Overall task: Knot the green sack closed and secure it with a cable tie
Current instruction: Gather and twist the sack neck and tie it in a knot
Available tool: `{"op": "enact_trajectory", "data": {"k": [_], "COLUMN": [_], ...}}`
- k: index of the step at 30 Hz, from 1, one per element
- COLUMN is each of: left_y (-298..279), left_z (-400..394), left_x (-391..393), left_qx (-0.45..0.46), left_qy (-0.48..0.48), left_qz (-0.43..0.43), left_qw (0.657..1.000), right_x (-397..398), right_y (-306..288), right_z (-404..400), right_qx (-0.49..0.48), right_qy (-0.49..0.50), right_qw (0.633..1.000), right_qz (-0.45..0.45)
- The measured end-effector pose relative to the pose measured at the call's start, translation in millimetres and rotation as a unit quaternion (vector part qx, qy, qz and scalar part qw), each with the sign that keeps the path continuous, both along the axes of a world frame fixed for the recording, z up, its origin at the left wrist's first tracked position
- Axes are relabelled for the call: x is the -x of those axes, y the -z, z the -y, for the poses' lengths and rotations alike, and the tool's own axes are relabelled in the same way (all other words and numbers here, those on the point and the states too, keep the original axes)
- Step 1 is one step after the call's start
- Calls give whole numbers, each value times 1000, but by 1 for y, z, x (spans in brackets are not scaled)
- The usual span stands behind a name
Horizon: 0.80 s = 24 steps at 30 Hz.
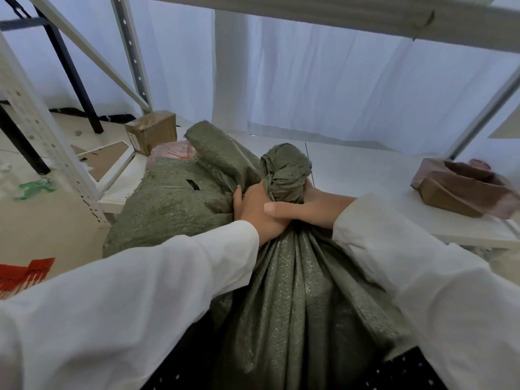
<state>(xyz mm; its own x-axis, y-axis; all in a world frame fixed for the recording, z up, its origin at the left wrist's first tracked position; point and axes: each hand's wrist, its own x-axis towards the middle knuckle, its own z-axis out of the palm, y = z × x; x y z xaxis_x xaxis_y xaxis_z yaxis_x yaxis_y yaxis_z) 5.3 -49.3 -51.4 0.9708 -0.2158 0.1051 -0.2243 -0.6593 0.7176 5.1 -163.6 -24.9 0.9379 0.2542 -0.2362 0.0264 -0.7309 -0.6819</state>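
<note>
Green sack (295, 291) standing right in front, between both arms, gathered folds running up from the bottom of the view to a pinched neck at centre. Both hands wrapped round that neck: left hand (254, 211) coming in from the left, fingers curled round the far side; right hand (312, 206) from the right, thumb laid across the front, overlapping the left. Both closed tight on the cloth, touching each other. Above the fists, a twisted knob of sack top (285, 171) poking straight up, long axis roughly upright, leaning a touch away. Looks bunched and twisted; whether a real knot is through, cannot tell.

Key relation for what comes next: free end directly above the hands, body of the sack directly below, so any loop or tie has to go round the neck at the line where the fists sit. Neither hand clearly nearer; both at the same height on the neck. One hand would have to let go while the other holds the twist.

Bundle of red strips (26, 273) on the floor well off to the left, possibly the cable ties, too blurred to be sure; if so, left hand the closer one. A second green sack (174, 204) lying just behind on the left, against the white shelf frame (36, 130)
</note>
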Motion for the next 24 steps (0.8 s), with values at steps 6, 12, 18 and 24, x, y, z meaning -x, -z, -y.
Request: {"op": "enact_trajectory", "data": {"k": [6, 12, 18, 24], "left_y": [5, 3, 11, 12], "left_z": [2, 2, 1, -13], "left_x": [-8, 0, 0, 4], "left_qx": [53, 58, -7, -33], "left_qy": [-8, -19, 9, 33], "left_qz": [-19, -13, 35, 32], "left_qw": [998, 998, 999, 998], "right_x": [6, 13, 3, -8], "right_y": [-6, -46, -43, -25], "right_z": [18, 11, -28, -51], "right_qx": [-30, -193, 49, 169], "right_qy": [-7, 130, 97, 107], "right_qw": [997, 943, 972, 938], "right_qz": [76, 239, 208, 285]}}
